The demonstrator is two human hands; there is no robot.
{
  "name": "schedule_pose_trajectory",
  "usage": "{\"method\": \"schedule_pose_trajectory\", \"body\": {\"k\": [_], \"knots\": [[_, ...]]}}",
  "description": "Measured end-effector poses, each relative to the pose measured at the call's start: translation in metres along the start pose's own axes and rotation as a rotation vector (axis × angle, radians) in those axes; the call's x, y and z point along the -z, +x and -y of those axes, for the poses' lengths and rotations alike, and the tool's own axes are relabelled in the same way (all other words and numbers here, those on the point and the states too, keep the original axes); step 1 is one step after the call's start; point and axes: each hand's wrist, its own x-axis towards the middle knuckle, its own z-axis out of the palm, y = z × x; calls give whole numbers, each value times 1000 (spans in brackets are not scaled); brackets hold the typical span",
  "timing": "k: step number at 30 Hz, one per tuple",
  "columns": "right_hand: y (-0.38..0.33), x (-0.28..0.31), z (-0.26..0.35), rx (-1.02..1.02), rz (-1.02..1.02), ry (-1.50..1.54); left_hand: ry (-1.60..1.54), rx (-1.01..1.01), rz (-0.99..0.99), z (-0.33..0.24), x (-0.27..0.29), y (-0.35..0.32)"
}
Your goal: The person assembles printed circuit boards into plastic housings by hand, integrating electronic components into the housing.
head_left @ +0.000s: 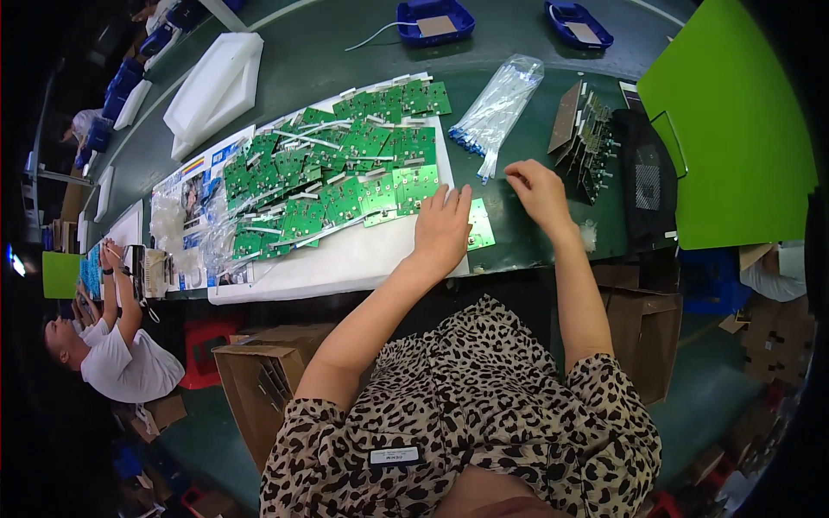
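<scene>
My left hand (443,229) lies at the right edge of the white foam sheet (345,276), fingers stretched out. Beside and partly under it is a single green circuit board (482,226); whether the fingers grip it is hidden. To the right my right hand (540,194) hovers with thumb and forefinger pinched together; anything between them is too small to make out. Just left of those fingertips are the blue-tipped ends of white cables, poking from a clear bag of cables (501,104). Several green circuit boards (345,155) with white connectors lie overlapped on the foam.
On the right stand a rack of upright boards (591,147), a black bag (648,181) and a large green panel (734,121). White foam blocks (216,91) and blue plastic housings (436,22) occupy the far side. Cardboard boxes (268,380) sit below the table; a co-worker (129,354) is at left.
</scene>
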Motion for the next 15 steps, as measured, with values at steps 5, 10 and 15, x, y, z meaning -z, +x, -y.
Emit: {"method": "schedule_pose_trajectory", "body": {"k": [5,10,15], "knots": [[8,-11,2,113,-13,-105,-53,47,64,2,-15,7],[7,-21,-1,261,-95,-137,-225,110,105,4,-12,9],[-3,-24,0,429,-14,-203,-604,295,72,7,-3,-1]]}}
